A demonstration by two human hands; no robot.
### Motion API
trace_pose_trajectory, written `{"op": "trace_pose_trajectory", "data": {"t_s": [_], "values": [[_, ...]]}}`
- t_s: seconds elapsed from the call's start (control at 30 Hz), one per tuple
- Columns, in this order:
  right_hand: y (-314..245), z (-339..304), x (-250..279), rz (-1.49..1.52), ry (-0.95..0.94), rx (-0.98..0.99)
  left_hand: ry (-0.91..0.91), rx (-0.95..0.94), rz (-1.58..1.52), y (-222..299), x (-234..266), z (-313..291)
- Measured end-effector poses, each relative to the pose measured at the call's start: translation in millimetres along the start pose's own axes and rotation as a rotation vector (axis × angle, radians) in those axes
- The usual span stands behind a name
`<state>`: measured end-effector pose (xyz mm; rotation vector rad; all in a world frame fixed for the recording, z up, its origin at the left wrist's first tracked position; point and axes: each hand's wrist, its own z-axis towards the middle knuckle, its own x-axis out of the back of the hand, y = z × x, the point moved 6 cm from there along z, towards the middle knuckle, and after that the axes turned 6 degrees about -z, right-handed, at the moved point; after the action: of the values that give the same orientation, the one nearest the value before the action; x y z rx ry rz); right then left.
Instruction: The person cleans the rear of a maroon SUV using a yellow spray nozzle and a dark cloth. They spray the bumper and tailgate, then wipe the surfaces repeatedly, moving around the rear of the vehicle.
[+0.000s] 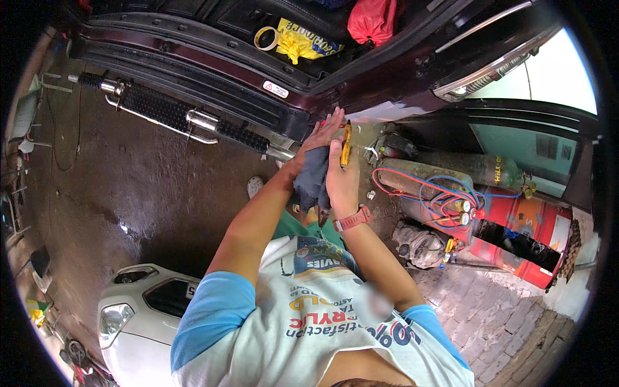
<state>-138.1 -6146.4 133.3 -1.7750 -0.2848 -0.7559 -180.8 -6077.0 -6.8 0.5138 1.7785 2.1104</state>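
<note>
My left hand (pixel 325 131) lies with its fingers stretched out against the dark maroon car body (pixel 351 97), at the lower corner of the door opening. Close beside it, my right hand (pixel 342 173) grips a slim yellow utility knife (pixel 347 145), which points up toward the panel. A dark grey cloth (pixel 312 179) hangs between my left wrist and my right hand; what holds it is hidden. A whitish patch (pixel 380 112) shows on the panel just right of my fingertips. There is a reddish watch (pixel 353 218) on my right wrist.
A black-and-chrome side step (pixel 155 106) runs along the car at left. Gas cylinders (pixel 425 171) with red and blue hoses (pixel 429 193) lie at right, beside a red drum (pixel 522 219). Masking tape (pixel 265 39) and a yellow bag (pixel 298 44) sit inside the car. A white scooter (pixel 138 309) stands lower left.
</note>
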Motion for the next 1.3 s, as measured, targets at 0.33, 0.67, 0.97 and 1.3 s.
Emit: {"op": "trace_pose_trajectory", "data": {"t_s": [0.33, 0.67, 0.97, 1.3], "values": [[54, 19, -41, -0.22, -0.021, -0.164, -0.095, 0.282, -0.088, -112, -11, -20], [80, 35, -86, -0.343, -0.039, -0.181, 0.008, 0.12, -0.124, -240, -10, -16], [90, 49, -84, -0.435, -0.272, -0.29, -0.153, 0.303, -0.008, -266, -28, -18], [97, 43, -78, -0.38, -0.207, -0.217, -0.327, 0.377, 0.087, -271, -35, -5]]}}
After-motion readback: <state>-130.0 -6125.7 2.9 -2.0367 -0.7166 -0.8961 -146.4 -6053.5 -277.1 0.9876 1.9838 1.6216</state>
